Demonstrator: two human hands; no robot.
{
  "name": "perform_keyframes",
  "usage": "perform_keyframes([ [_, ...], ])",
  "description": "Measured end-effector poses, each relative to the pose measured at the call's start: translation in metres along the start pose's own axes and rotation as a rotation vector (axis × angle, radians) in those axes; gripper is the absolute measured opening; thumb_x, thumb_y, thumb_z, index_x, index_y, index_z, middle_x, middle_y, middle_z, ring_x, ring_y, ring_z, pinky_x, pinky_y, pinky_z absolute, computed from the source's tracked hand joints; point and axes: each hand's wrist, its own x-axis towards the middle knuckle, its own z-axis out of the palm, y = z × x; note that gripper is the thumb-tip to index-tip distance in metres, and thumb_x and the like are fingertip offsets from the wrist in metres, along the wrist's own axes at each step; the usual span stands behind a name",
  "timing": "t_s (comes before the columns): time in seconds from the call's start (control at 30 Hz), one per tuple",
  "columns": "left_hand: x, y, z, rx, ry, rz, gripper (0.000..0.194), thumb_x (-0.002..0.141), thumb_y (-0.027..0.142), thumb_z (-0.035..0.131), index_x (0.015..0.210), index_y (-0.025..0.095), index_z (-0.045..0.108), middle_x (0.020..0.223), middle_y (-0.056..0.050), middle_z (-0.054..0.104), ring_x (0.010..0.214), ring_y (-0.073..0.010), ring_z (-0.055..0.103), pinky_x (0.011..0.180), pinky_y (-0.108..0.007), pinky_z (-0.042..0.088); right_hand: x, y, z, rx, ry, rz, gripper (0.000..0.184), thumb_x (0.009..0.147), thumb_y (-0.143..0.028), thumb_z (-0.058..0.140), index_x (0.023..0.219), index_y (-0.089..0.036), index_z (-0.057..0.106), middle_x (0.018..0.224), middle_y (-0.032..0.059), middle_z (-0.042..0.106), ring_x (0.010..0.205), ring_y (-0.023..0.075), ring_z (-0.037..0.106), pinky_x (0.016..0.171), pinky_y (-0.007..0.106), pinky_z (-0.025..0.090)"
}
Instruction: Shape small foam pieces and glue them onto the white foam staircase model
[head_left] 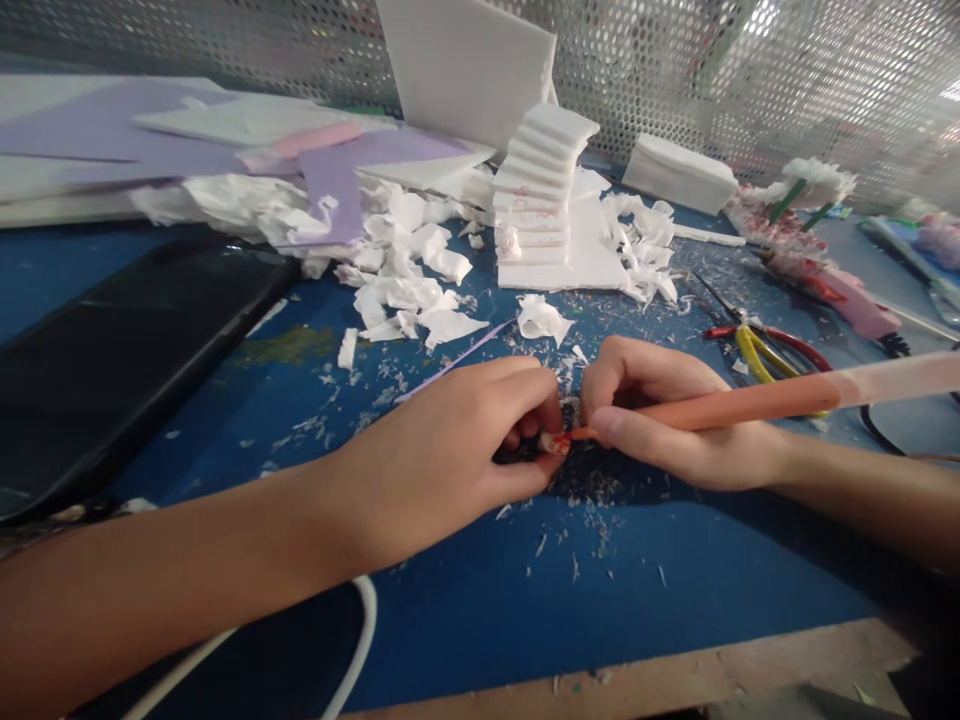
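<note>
At the frame's center, a left hand (472,430) pinched a small red-and-white piece (556,442) while the right hand (675,380) gripped an orange pen (750,400).

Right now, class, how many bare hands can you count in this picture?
2: the left hand, pinching a small white-and-orange piece, and the right hand, opposite it, holding an orange marker. No other hands show.

Left hand (465,435) — right hand (694,453) (both curled).

Dim illumination, dark shadow under right hand (679,450), glare on perforated panel (750,90) beyond it, peripheral blur.
</note>
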Motion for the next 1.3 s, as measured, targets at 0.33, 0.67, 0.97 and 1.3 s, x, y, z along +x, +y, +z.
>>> perform_keyframes([
  [0.33,-0.0001,0.0002,-0.0017,-0.009,-0.012,0.012,0.014,0.077,0.022,0.056,0.065,0.016,0.051,0.062,0.004,0.048,0.053,-0.0064,0.044,0.050,-0.018,0.033,0.0018,-0.0004,-0.0008,-0.044,-0.020,-0.009,0.017,0.083,-0.024,0.049,0.070,-0.015,0.044,0.063,-0.0030,0.044,0.056,0.0048,0.041,0.049,0.018,0.035],
  [0.67,0.0012,-0.0020,-0.0033,-0.042,-0.001,0.008,0.013,0.075,0.023,0.061,0.066,0.015,0.057,0.061,0.004,0.051,0.053,-0.0047,0.046,0.049,-0.015,0.034,0.0006,0.0020,-0.0008,-0.034,-0.022,-0.016,0.017,0.083,-0.023,0.049,0.069,-0.015,0.044,0.064,-0.0023,0.045,0.058,0.0056,0.044,0.051,0.019,0.036],
  [0.97,0.0025,-0.0032,-0.0032,-0.059,0.011,0.030,0.011,0.072,0.024,0.064,0.067,0.015,0.062,0.060,0.004,0.054,0.052,-0.0039,0.047,0.050,-0.014,0.035,-0.0009,0.0029,-0.0006,0.009,0.012,-0.026,0.014,0.083,-0.020,0.048,0.071,-0.016,0.043,0.064,-0.0018,0.045,0.059,0.0072,0.045,0.053,0.022,0.038],
  [1.3,0.0034,-0.0042,-0.0028,-0.049,0.016,0.035,0.014,0.072,0.025,0.065,0.065,0.014,0.061,0.059,0.004,0.055,0.052,-0.0043,0.049,0.050,-0.015,0.035,-0.0016,0.0033,0.0011,0.008,0.020,-0.042,0.013,0.081,-0.018,0.048,0.070,-0.017,0.042,0.062,-0.0030,0.043,0.057,0.0069,0.043,0.052,0.021,0.037],
])
